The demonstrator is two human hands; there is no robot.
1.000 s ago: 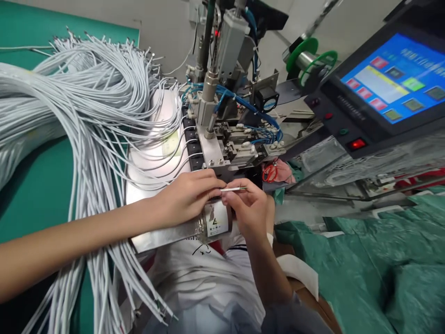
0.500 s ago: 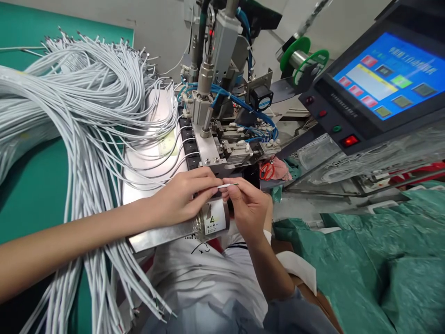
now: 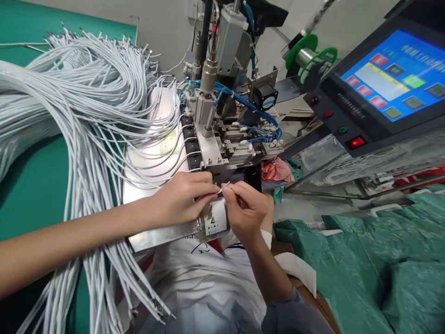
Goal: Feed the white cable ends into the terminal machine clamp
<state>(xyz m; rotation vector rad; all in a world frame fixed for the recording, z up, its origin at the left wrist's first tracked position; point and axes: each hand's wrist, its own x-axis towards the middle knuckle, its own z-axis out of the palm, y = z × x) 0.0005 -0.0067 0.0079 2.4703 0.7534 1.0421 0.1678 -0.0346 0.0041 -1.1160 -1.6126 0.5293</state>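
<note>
Between my hands is the end of a white cable (image 3: 220, 190), its thin greenish inner wire showing at the tip and slanting up to the right. My left hand (image 3: 187, 195) is closed, pinching the cable between thumb and forefinger. From the other side my right hand (image 3: 246, 208) pinches the wire end, fingertips nearly touching the left ones. Just behind both hands stands a machine with a metal clamp plate (image 3: 210, 147) and a row of black blocks (image 3: 192, 146) where several white cables enter. A labelled cylinder part (image 3: 214, 218) sits under my hands.
A large bundle of white cables (image 3: 100, 88) lies on the green table (image 3: 21, 204) at left and hangs over its front. A control screen (image 3: 396, 74) is at upper right, with a green-flanged wire spool (image 3: 308, 58) beside it. Red-handled scissors (image 3: 269, 171) lie right of the machine.
The cable tip, which lay nearly level, now slants upward. My right fingertips have shifted slightly left and down on it. The whole view has shifted a little.
</note>
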